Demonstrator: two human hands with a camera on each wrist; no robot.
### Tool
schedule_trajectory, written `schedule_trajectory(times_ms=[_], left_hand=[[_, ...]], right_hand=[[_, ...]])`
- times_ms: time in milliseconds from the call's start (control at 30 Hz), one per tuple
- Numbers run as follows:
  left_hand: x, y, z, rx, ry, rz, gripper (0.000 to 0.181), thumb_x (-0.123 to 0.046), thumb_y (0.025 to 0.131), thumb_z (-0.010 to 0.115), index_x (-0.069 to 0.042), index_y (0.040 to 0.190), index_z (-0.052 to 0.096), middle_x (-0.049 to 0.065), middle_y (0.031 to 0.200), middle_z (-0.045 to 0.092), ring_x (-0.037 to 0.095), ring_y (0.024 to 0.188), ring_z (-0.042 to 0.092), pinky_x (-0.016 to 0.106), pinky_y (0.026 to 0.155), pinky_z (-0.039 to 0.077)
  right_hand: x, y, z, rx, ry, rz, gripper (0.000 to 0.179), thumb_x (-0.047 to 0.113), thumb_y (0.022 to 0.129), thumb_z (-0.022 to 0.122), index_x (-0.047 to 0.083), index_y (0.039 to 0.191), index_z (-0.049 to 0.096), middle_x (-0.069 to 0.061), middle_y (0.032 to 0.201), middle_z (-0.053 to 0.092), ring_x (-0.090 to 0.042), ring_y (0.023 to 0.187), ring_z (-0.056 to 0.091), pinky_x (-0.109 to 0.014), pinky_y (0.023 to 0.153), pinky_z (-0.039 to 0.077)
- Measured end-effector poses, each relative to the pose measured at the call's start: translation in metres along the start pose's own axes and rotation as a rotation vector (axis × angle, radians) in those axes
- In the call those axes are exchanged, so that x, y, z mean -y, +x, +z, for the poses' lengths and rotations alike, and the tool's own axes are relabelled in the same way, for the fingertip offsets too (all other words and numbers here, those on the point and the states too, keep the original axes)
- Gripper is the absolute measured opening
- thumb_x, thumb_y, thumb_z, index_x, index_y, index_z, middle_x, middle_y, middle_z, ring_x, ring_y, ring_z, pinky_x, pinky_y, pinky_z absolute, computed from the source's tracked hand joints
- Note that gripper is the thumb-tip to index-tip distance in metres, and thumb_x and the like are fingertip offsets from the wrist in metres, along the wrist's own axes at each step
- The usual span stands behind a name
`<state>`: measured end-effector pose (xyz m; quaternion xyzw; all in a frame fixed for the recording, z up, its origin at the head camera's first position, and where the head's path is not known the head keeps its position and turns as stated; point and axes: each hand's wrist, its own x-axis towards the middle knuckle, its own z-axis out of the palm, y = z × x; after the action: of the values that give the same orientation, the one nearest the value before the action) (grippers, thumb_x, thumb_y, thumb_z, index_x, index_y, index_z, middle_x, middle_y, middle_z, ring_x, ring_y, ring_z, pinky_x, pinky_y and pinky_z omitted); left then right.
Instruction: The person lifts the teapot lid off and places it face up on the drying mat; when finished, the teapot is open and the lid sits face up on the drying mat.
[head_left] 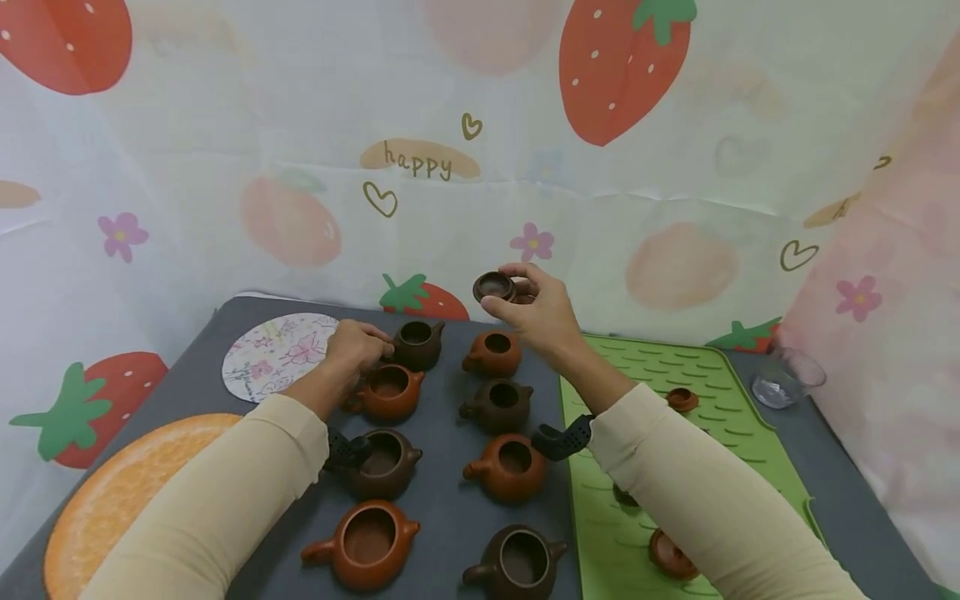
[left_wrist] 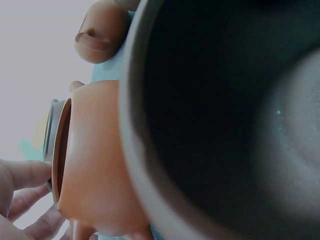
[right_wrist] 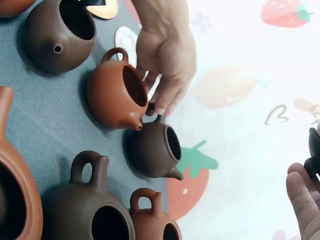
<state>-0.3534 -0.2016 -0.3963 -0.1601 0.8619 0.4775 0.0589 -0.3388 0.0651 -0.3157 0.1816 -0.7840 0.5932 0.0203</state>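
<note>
At the far end of the left row stands a dark brown teapot [head_left: 417, 346], its lid off. My left hand [head_left: 352, 354] grips its handle, as the right wrist view also shows from the side. Up in front of the backdrop, my right hand [head_left: 538, 307] pinches a dark brown teapot lid [head_left: 494, 287], its hollow underside facing me. Just nearer than the gripped pot sits an orange-brown teapot [head_left: 390, 392]. Another orange-brown teapot [head_left: 495, 353] stands below the raised lid. In the left wrist view a large dark teapot opening [left_wrist: 145, 140] fills the right side.
Several more lidless teapots [head_left: 367, 546] stand in two rows on the grey table. Loose lids [head_left: 681, 400] lie on a green mat [head_left: 645, 367] at right. Behind it is a clear glass pitcher [head_left: 780, 387]. At left lie a floral round mat [head_left: 262, 358] and an orange-slice mat [head_left: 135, 475].
</note>
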Motion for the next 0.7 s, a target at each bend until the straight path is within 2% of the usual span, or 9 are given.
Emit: schedule_trajectory(times_ms=[367,567,700], left_hand=[[0.000,0.000,-0.001,-0.006,0.012,0.007,0.019,-0.011,0.089,0.067,-0.004,0.105,0.074,0.017,0.115,0.060,0.032,0.100,0.052,0.037,0.075,0.046],[-0.001,-0.002,-0.002,0.001,0.009,-0.009,0.018,-0.011,0.090,0.066,-0.005,0.106,0.074,0.016,0.116,0.060,0.031,0.096,0.051,0.034,0.067,0.044],[0.000,-0.002,-0.001,-0.005,0.008,0.000,0.018,-0.010,0.090,0.066,-0.005,0.105,0.074,0.016,0.117,0.060,0.031,0.098,0.050,0.034,0.068,0.043]], right_hand=[[0.002,-0.012,-0.034,-0.034,-0.063,0.047,0.047,0.015,0.087,0.074,0.006,0.130,0.057,-0.013,0.111,0.064,-0.023,0.096,0.060,-0.035,0.077,0.047],[-0.006,-0.017,-0.051,-0.053,-0.093,0.084,0.049,0.018,0.088,0.073,0.006,0.133,0.056,-0.014,0.114,0.063,-0.023,0.099,0.060,-0.035,0.078,0.047],[-0.014,-0.018,-0.061,-0.074,-0.107,0.094,0.049,0.016,0.088,0.073,0.004,0.133,0.055,-0.015,0.114,0.063,-0.023,0.099,0.061,-0.031,0.077,0.048]])
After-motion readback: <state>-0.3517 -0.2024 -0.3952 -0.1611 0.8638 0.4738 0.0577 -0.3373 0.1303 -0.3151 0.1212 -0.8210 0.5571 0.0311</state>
